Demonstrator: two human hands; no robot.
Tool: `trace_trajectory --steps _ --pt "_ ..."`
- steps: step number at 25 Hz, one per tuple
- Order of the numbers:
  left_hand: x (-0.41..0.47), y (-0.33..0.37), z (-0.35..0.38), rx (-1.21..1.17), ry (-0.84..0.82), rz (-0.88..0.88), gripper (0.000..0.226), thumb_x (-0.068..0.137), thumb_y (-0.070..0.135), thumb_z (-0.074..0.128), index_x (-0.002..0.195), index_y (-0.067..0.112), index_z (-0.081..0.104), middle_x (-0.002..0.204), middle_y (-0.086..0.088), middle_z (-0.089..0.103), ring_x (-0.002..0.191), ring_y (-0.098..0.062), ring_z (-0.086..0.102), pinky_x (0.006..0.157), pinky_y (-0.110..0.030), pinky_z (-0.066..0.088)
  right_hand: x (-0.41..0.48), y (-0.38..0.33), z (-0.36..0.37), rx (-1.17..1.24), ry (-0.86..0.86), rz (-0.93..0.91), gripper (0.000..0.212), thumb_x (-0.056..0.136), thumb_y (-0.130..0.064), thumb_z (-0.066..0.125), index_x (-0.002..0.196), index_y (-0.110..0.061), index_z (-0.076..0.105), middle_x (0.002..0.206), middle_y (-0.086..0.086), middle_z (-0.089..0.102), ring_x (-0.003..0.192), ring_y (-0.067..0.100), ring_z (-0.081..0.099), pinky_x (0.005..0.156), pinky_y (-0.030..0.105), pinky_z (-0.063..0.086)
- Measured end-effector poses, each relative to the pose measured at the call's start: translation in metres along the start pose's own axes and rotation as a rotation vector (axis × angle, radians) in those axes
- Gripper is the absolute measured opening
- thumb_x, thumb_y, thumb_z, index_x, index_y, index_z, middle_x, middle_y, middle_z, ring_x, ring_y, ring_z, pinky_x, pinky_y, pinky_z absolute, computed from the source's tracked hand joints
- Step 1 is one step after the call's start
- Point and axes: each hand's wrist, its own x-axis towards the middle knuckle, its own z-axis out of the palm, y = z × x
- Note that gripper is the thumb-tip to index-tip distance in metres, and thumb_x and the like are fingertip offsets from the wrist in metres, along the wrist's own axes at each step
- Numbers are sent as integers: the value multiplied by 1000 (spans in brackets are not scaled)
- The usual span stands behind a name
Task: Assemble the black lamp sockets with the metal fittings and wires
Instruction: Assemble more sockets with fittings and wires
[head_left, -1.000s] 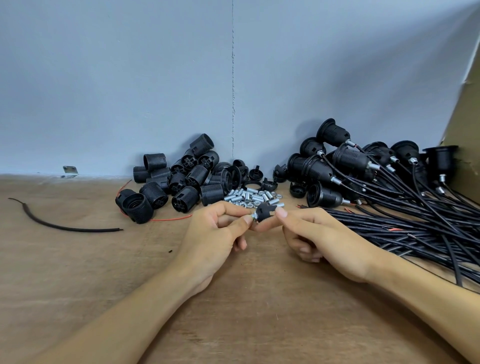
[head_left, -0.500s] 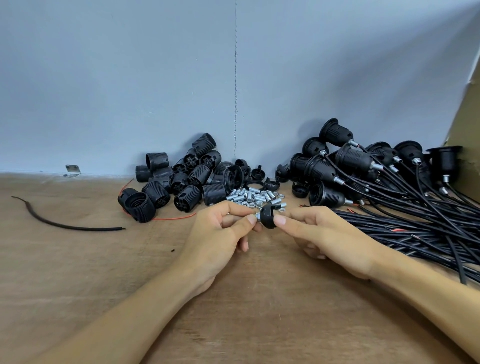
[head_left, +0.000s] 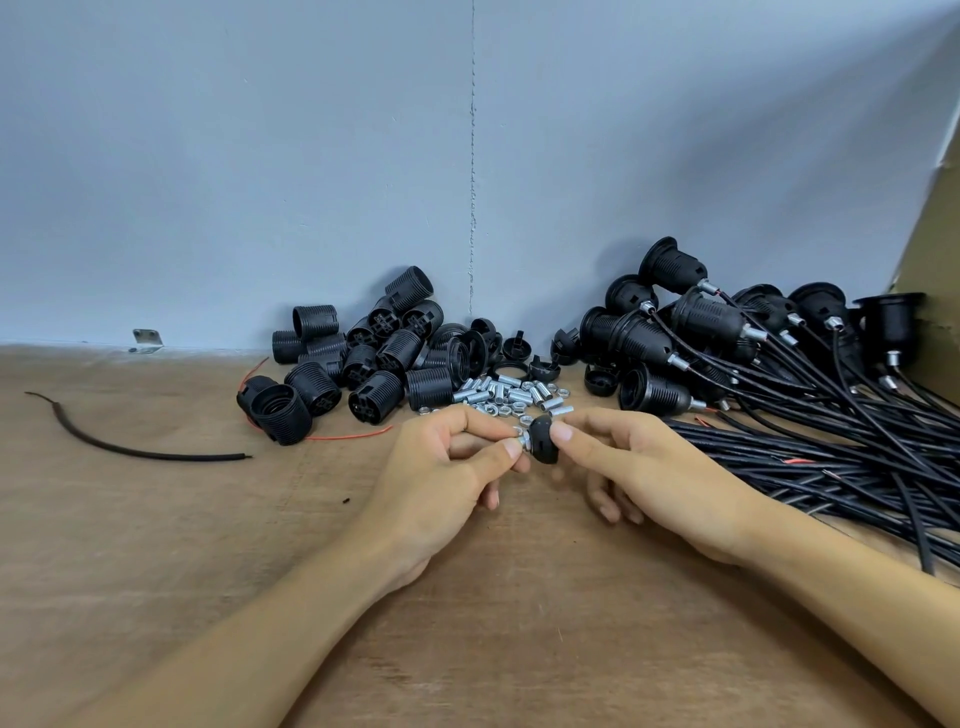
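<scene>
left hand (head_left: 447, 467): pinches metal fitting (head_left: 522, 440) | right hand (head_left: 644, 467): pinches black socket cap (head_left: 543, 439) (fitting at cap's left side) | both above surface (head_left: 156, 545), near loose fittings (head_left: 511, 395)

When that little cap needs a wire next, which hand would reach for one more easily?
Probably the right hand: the wire bundle lies just beside it. The left hand pinches the metal fitting at the black cap, farther away.
</scene>
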Motion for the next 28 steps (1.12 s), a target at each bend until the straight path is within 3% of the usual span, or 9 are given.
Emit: trace_trajectory --steps 2,5,7,10,14,18,22,25,28 --pt "-2 1 1 53 -25 31 4 92 7 72 91 11 70 79 -4 78 48 -11 53 52 -19 46 1 -4 0 -29 27 75 56 91 -67 47 74 -17 68 61 -1 63 43 10 43 41 16 33" --pt "-4 2 3 96 -14 69 7 91 8 73 89 13 71 80 0 78 48 -11 55 52 -20 47 3 -2 0 -133 72 112 77 90 -77 36 72 -10 69 56 3 58 40 13 43 42 17 36" --pt "-3 2 3 78 19 66 7 91 7 73 89 14 71 79 -1 78 47 -11 53 51 -18 46 0 -1 2 -146 100 40 57 90 -74 44 88 -23 69 65 -3 64 42 14 49 43 13 36" --pt "-3 2 3 52 35 48 7 92 5 71 90 12 71 76 -4 77 46 -11 52 50 -17 45 -3 -2 1 -24 28 -37 29 91 -49 66 113 -31 64 95 -5 71 50 12 54 46 11 38" --pt "-3 1 3 75 6 38 6 92 7 71 91 12 71 78 -3 77 46 -11 52 50 -18 45 -1 -4 3 -138 49 5 50 88 -69 49 92 -23 70 79 0 71 45 6 44 50 23 38" --pt "-2 1 2 64 22 43 7 92 6 71 90 13 72 77 -4 77 46 -11 53 50 -18 45 -3 -4 2 -93 35 -23 34 87 -55 62 105 -26 68 85 -7 70 51 -1 49 50 13 38" --pt "-3 2 3 96 2 51 6 92 8 71 90 13 71 78 -2 77 46 -11 53 51 -17 46 1 -3 1 -151 44 90 65 89 -73 35 87 -17 68 68 -1 70 43 9 44 47 16 37" --pt "-2 1 2 73 24 41 6 93 6 70 91 11 71 76 -4 77 46 -11 52 51 -18 45 -1 -2 2 -97 9 -9 41 85 -62 58 112 -32 63 78 -12 69 48 11 50 49 15 42" --pt "-3 1 3 82 1 36 5 93 6 70 91 11 71 76 -4 76 46 -11 53 50 -18 45 -1 -2 2 -118 -55 -30 25 91 -57 57 89 -35 68 77 -2 70 46 9 46 49 21 40"
